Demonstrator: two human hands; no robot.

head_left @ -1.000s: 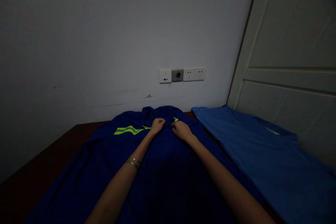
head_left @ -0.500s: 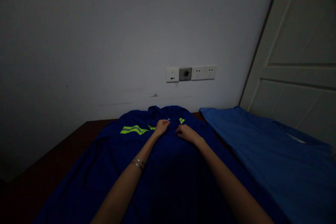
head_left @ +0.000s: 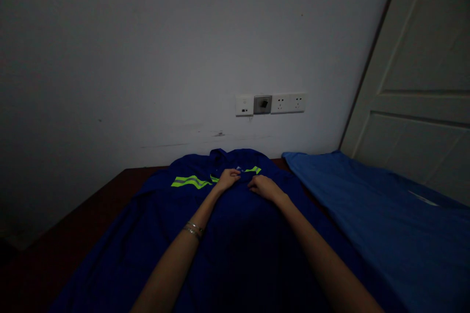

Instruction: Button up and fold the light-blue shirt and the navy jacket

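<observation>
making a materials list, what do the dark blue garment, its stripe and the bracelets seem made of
Garment: matte cloth, judging by soft folds; fibre unclear. Stripe: probably reflective tape, bright yellow-green around grey. Bracelets: likely shiny metal, from silvery glints.

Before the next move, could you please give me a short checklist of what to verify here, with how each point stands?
1. Dark blue jacket spread over the brown table: ok, though creased.
2. Left hand and right hand at the jacket's upper front: ok, side by side with a gap between them.
3. Firm grip on the jacket: cannot tell; too dark and small.
4. Yellow-green stripe lying straight: not ok; it is wavy to the left of the left hand.
5. Light blue cloth apart from both hands: ok, off to the right.
6. Jacket front fastened: cannot tell.
</observation>
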